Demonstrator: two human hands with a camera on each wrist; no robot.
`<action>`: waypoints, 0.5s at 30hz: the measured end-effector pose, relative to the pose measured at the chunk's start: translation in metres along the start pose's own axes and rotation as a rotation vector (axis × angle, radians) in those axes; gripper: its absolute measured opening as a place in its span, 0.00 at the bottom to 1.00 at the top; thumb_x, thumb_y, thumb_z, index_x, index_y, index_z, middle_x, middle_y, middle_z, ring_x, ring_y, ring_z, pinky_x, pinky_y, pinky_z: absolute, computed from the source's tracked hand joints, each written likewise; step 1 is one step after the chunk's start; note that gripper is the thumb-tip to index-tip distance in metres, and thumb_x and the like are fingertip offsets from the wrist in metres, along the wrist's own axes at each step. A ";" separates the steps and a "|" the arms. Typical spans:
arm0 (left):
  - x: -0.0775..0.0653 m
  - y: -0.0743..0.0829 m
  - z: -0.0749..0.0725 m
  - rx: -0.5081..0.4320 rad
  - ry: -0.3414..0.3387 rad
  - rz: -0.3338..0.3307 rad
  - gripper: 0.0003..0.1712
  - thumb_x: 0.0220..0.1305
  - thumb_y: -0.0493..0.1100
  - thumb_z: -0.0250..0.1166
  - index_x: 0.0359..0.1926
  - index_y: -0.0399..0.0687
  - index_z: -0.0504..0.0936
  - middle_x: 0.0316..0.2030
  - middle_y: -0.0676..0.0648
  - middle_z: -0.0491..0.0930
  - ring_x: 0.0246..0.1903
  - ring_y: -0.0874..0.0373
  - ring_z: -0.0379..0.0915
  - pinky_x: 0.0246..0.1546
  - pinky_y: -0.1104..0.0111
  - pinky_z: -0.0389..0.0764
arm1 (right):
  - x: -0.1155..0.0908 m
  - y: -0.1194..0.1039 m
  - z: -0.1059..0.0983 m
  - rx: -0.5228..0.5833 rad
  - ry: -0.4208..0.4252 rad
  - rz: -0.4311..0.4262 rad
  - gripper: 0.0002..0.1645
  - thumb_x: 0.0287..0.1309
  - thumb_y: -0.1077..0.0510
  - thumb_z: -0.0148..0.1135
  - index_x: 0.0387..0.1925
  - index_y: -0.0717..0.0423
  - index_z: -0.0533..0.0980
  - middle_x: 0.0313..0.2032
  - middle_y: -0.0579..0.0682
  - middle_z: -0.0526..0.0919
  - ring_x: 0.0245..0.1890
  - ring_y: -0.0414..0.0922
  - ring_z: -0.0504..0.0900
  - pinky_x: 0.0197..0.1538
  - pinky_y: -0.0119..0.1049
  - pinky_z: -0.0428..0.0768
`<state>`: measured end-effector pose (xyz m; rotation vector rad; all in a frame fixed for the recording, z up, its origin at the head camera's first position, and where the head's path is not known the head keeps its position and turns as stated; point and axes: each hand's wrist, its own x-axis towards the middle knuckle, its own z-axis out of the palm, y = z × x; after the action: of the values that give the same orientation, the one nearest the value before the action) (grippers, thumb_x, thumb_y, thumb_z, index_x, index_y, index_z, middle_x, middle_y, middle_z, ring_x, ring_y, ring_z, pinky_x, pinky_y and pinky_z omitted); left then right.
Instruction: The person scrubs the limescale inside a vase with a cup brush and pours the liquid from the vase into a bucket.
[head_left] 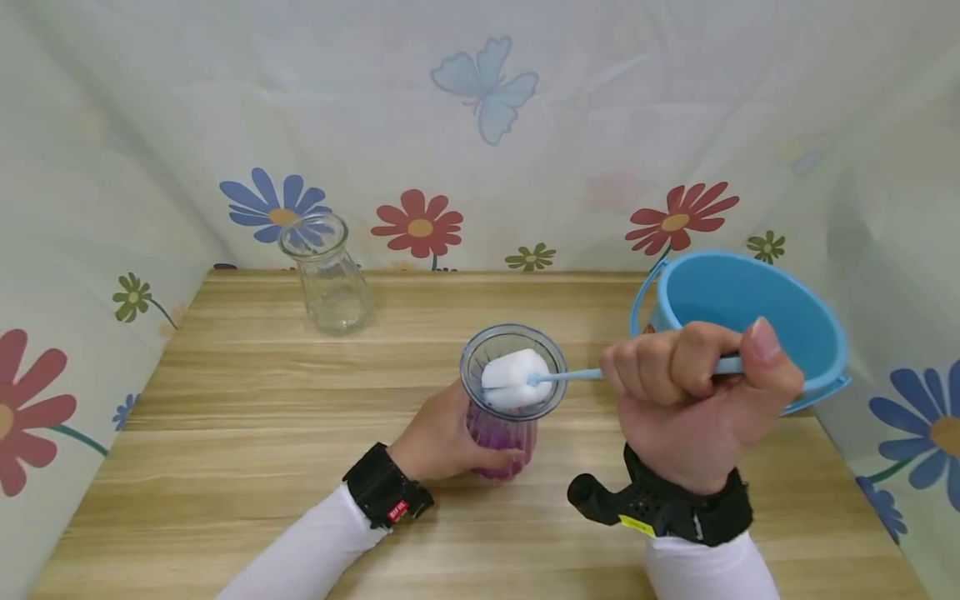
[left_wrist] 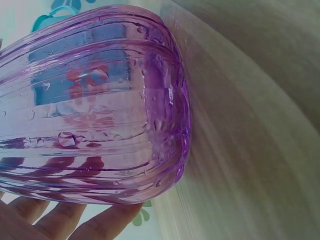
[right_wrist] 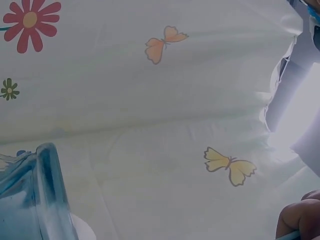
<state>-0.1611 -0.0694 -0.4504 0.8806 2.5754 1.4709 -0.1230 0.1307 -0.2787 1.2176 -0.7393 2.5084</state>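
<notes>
Wrapping fingers and thumb round a translucent purple ribbed vase point(head_left: 498, 437), the left hand point(head_left: 438, 437) holds it between the hands; the right hand point(head_left: 701, 400) grips the light-blue handle point(head_left: 581, 375) of a brush whose white sponge head point(head_left: 517, 371) sits at the vase's mouth. For brushing, a firm left grip and a handle brought more upright should help the sponge pass the rim without levering the glass. Just beyond the right hand stands a light-blue plastic bucket point(head_left: 750, 292); well beyond the left, a clear glass vase point(head_left: 335, 292) on the wood-grain table point(head_left: 300, 417). The left wristband's red tag point(head_left: 398, 510) bears white lettering, too small to read.
</notes>
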 end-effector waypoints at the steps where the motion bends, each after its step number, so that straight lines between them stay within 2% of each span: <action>1: 0.000 0.000 0.000 0.001 -0.001 -0.004 0.60 0.33 0.63 0.81 0.67 0.76 0.55 0.55 0.65 0.72 0.53 0.68 0.67 0.53 0.59 0.76 | -0.001 0.001 0.001 -0.003 0.004 -0.007 0.27 0.63 0.50 0.38 0.11 0.53 0.47 0.12 0.43 0.50 0.10 0.38 0.51 0.15 0.28 0.48; 8: -0.001 -0.001 0.001 0.018 -0.003 -0.005 0.60 0.34 0.63 0.80 0.67 0.75 0.54 0.56 0.64 0.71 0.53 0.68 0.67 0.52 0.60 0.77 | -0.005 0.005 0.001 -0.002 -0.012 -0.019 0.28 0.66 0.47 0.38 0.12 0.52 0.47 0.12 0.43 0.50 0.10 0.37 0.51 0.15 0.28 0.48; 15: 0.000 -0.003 0.002 0.045 0.004 0.011 0.61 0.34 0.66 0.79 0.68 0.73 0.53 0.56 0.64 0.71 0.53 0.69 0.67 0.52 0.62 0.77 | -0.008 0.008 -0.002 -0.066 -0.040 -0.027 0.31 0.70 0.44 0.36 0.13 0.52 0.48 0.12 0.43 0.50 0.11 0.37 0.52 0.15 0.27 0.48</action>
<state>-0.1621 -0.0690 -0.4541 0.8994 2.6207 1.4246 -0.1229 0.1248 -0.2882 1.2503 -0.8033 2.4241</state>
